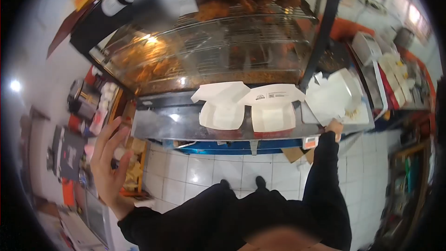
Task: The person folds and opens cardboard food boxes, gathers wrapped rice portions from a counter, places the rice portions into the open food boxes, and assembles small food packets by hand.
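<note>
Two white paper food boxes stand with lids up on the metal counter: a left box (223,115) and a right box (273,115) with small print on its lid. A third white food box (333,94), opened out and tilted, is at the counter's right end. My right hand (333,128) is closed on its lower edge; the fingertips are partly hidden. Raised at the left, away from the boxes, my left hand (110,162) has its fingers apart and holds nothing.
Behind the boxes rises a glass display case (223,42) with browned food on wire racks. A white board (360,115) with crumbs lies under the third box. A metal pot (82,96) stands at left, and a shelf unit (409,176) at right.
</note>
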### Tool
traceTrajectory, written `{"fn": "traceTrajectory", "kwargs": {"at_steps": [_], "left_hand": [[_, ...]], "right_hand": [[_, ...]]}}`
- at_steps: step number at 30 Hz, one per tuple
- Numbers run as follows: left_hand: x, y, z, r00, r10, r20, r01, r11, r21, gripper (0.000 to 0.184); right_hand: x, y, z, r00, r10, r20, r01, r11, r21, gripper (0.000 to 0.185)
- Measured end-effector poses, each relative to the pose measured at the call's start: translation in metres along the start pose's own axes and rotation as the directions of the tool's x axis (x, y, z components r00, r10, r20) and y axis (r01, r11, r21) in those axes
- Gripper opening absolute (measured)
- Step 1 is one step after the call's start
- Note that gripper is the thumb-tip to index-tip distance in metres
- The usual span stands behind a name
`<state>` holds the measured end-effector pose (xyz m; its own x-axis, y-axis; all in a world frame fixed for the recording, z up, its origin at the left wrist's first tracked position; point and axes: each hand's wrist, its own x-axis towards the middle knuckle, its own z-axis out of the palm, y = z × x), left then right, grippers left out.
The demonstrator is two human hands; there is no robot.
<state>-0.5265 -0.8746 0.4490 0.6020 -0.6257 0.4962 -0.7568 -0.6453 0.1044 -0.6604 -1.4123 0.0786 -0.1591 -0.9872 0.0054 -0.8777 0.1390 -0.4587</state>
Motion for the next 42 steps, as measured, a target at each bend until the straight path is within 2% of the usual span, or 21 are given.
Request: {"fn": "traceTrajectory", "kwargs": {"at_steps": [3, 4, 6, 8, 12, 13, 15, 18, 20, 21, 22, 23, 25, 26, 28, 34, 36, 38, 40, 41, 42], "left_hand": [[-0.011, 0.011, 0.014, 0.999, 0.038, -0.034, -0.042, 0.991, -0.126, 0.036], [-0.017, 0.011, 0.022, 0.994, 0.107, -0.027, -0.11, 0.964, -0.242, 0.035], [-0.022, 0.023, 0.053, 0.994, 0.11, 0.028, -0.085, 0.886, -0.456, 0.03], [-0.023, 0.042, 0.108, 0.979, 0.17, 0.114, -0.033, 0.681, -0.732, 0.034], [-0.029, 0.114, 0.18, 0.973, 0.232, -0.014, -0.051, 0.153, -0.987, 0.086], [-0.035, 0.117, 0.179, 0.973, 0.232, -0.023, -0.058, 0.145, -0.988, 0.086], [-0.045, 0.116, 0.174, 0.986, -0.074, 0.151, 0.141, -0.117, -0.983, 0.089], [-0.097, 0.075, 0.178, 0.937, -0.254, 0.241, 0.246, -0.013, -0.969, 0.07], [-0.142, 0.044, 0.176, 0.823, -0.151, 0.548, 0.515, -0.209, -0.831, 0.04], [-0.166, 0.038, 0.177, 0.879, -0.228, 0.418, 0.413, -0.072, -0.908, 0.03], [-0.193, 0.035, 0.176, 0.922, -0.28, 0.267, 0.298, 0.074, -0.952, 0.021], [-0.221, 0.031, 0.168, 0.94, -0.25, 0.234, 0.293, 0.236, -0.926, 0.022], [-0.265, 0.022, 0.145, 0.999, -0.003, 0.041, 0.032, 0.678, -0.734, 0.025], [-0.281, 0.023, 0.133, 0.969, 0.242, -0.052, -0.235, 0.835, -0.498, 0.024], [-0.314, 0.032, 0.116, 0.943, 0.332, -0.021, -0.307, 0.844, -0.439, 0.02], [-0.392, 0.008, 0.124, 0.808, 0.479, 0.344, -0.338, 0.854, -0.395, 0.028], [-0.402, 0.001, 0.126, 0.936, 0.19, 0.297, 0.094, 0.676, -0.731, 0.051], [-0.405, 0.012, 0.124, 0.956, 0.067, 0.286, 0.237, 0.402, -0.885, 0.067], [-0.404, 0.039, 0.13, 0.85, -0.35, 0.393, 0.332, -0.221, -0.917, 0.058], [-0.402, 0.048, 0.124, 0.8, -0.541, 0.261, 0.335, 0.041, -0.941, 0.04], [-0.396, 0.051, 0.113, 0.798, -0.547, 0.254, 0.328, 0.04, -0.944, 0.04]], "right_hand": [[0.012, 0.0, 0.007, 0.959, 0.184, -0.214, 0.041, 0.659, 0.751, 0.033], [0.015, 0.004, 0.004, 0.804, -0.004, -0.595, 0.52, 0.492, 0.698, 0.033], [-0.068, -0.015, -0.087, 0.948, 0.004, -0.318, 0.27, 0.518, 0.812, 0.036], [-0.133, -0.015, -0.125, 0.766, -0.245, -0.594, 0.642, 0.334, 0.69, 0.031], [-0.27, 0.03, -0.122, 0.506, -0.726, -0.466, 0.708, 0.04, 0.705, 0.016], [-0.304, 0.037, -0.131, 0.282, -0.853, -0.44, 0.914, 0.099, 0.393, 0.013], [-0.35, 0.051, -0.159, -0.093, -0.943, -0.319, 0.786, -0.266, 0.558, 0.018], [-0.389, 0.08, -0.175, -0.247, -0.942, -0.227, 0.651, -0.335, 0.681, 0.02], [-0.406, 0.092, -0.185, -0.347, -0.924, -0.157, 0.592, -0.346, 0.728, 0.022], [-0.413, 0.1, -0.189, -0.449, -0.888, -0.102, 0.528, -0.356, 0.771, 0.025], [-0.418, 0.112, -0.191, -0.441, -0.892, -0.098, 0.531, -0.347, 0.773, 0.025], [-0.419, 0.123, -0.19, -0.358, -0.933, 0.043, 0.312, -0.076, 0.947, 0.022], [-0.422, 0.163, -0.147, -0.152, -0.909, 0.388, -0.424, 0.415, 0.805, 0.026], [-0.426, 0.163, -0.161, 0.0, -0.897, 0.443, -0.722, 0.307, 0.62, 0.048], [-0.424, 0.147, -0.185, 0.106, -0.783, 0.613, -0.804, 0.295, 0.516, 0.073], [-0.449, 0.158, -0.141, 0.096, -0.705, 0.703, -0.588, 0.53, 0.611, 0.043], [-0.48, 0.156, -0.15, 0.152, -0.785, 0.6, -0.474, 0.475, 0.741, 0.05], [-0.518, 0.156, -0.167, 0.169, -0.919, 0.356, -0.198, 0.322, 0.926, 0.056], [-0.552, 0.161, -0.168, 0.113, -0.989, 0.092, 0.14, 0.107, 0.984, 0.057], [-0.563, 0.161, -0.175, 0.086, -0.996, 0.035, 0.244, 0.055, 0.968, 0.054], [-0.57, 0.161, -0.182, 0.054, -0.998, -0.021, 0.345, -0.001, 0.939, 0.051]]}}
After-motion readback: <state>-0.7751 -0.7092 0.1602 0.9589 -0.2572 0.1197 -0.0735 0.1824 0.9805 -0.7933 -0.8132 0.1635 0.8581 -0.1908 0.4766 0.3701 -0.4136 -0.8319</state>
